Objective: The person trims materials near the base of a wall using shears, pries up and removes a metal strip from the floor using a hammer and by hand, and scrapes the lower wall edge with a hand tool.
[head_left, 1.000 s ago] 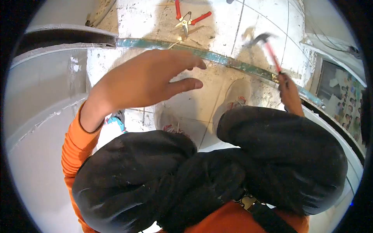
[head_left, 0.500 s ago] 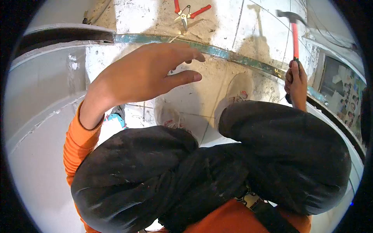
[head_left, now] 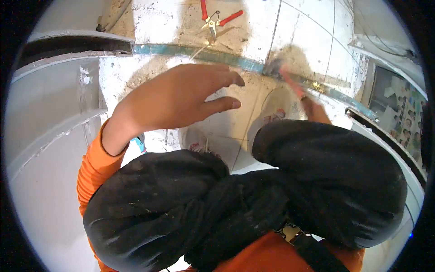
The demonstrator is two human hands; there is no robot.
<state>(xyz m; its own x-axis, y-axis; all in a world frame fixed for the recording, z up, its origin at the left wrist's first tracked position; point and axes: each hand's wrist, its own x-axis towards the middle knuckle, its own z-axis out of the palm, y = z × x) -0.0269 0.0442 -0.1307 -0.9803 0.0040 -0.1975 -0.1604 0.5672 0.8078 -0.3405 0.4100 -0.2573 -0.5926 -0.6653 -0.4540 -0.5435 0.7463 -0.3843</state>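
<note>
A claw hammer with a red handle (head_left: 292,82) is gripped in my right hand (head_left: 316,111), beyond my right knee. Its head is blurred by motion and lies over a greenish metal strip (head_left: 247,63) that crosses the floor; contact cannot be made out. My left hand (head_left: 174,97) hovers palm down on the near side of the strip, holding nothing, thumb and fingers apart. Past the strip, red-handled pliers or snips (head_left: 212,25) rest spread on the dusty tiles. A thin pale sliver (head_left: 198,53) sticks up near the strip, in front of the left hand.
My shoes (head_left: 276,106) stand on the tiles between my bent knees. A grey panel with a dark channel (head_left: 81,45) is at the left. On the right are another channel edge (head_left: 362,122), a panel with small pictures (head_left: 401,109) and loose cables (head_left: 385,50).
My right hand has swung the hammer down and to the left, from upright to over the metal strip. My left hand has shifted slightly toward me and stays open.
</note>
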